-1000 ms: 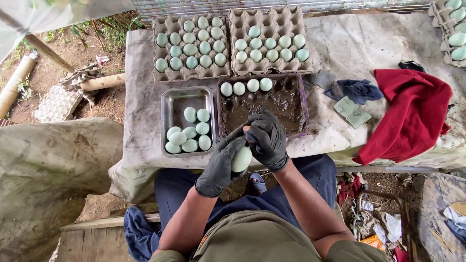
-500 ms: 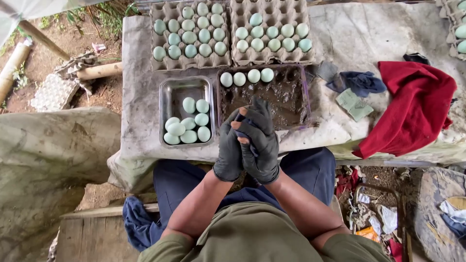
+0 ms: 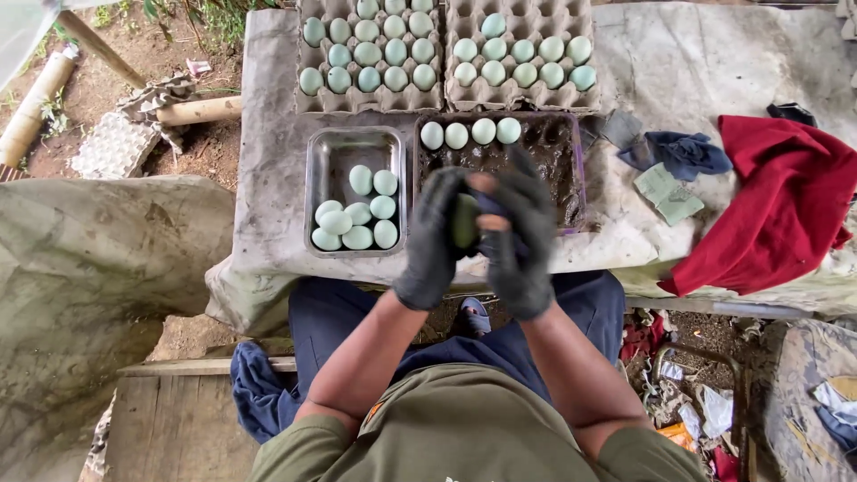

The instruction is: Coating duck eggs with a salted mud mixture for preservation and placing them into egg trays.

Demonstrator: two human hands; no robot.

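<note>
A grey cloth-covered table (image 3: 714, 62) stood outdoors in daylight; bare dirt (image 3: 98, 98) lay at left, with a tarp (image 3: 89, 268) below it; a wooden plank (image 3: 178, 419) sat underneath; litter (image 3: 687, 402) lay at right.

**An open-air egg-working spot on bare ground**

I sit outdoors at a rough table (image 3: 678, 62) covered with a stained grey sheet, bare earth and weeds to the far left. Two cardboard egg trays (image 3: 446, 94) full of pale green eggs line the far edge; nearer me stand a metal pan (image 3: 314, 192) of eggs and a tray of dark mud (image 3: 553, 165). A red cloth (image 3: 777, 205) and blue rags (image 3: 683, 153) lie to the right. Spare egg cartons (image 3: 112, 147), bamboo poles (image 3: 201, 110) and litter sit on the dirt around me.
</note>
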